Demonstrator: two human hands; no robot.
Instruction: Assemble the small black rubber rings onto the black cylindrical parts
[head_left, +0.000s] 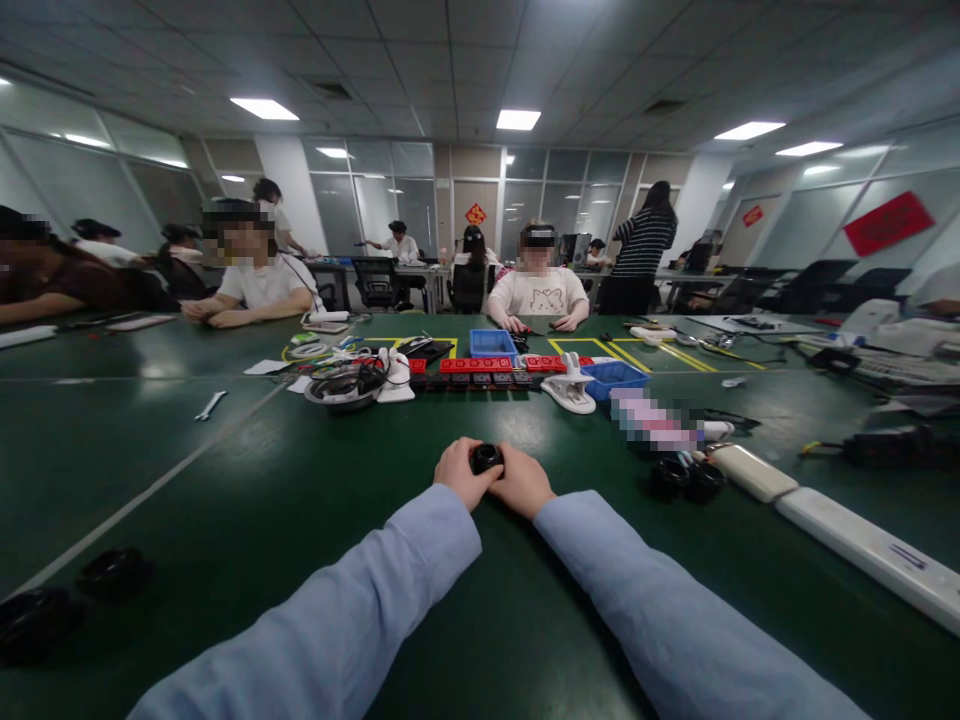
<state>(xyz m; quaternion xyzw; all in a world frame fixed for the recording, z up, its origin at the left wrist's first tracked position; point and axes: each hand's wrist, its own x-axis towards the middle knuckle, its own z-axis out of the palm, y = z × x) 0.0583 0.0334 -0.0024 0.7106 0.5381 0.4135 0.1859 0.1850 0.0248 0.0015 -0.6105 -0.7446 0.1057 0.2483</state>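
Observation:
Between my two hands is a small black round part (487, 458) with a dark opening facing up, at the middle of the green table (360, 620). My left hand (459, 472) closes round its left side. Fingers of my right hand (523, 480) wrap the other side, and the two thumbs meet at the front. The lower part of the black piece is hidden by my hands. Similar black round parts (670, 477) lie to the right. Two more black round parts (116, 574) sit at the near left.
Ahead stand red bins (476, 365), blue trays (616, 380), a white clamp stand (571, 385) and a metal bowl of cables (345, 388). A wrench (210, 406) lies left. Long white cases (862, 550) run along the right. A person (538, 290) sits opposite.

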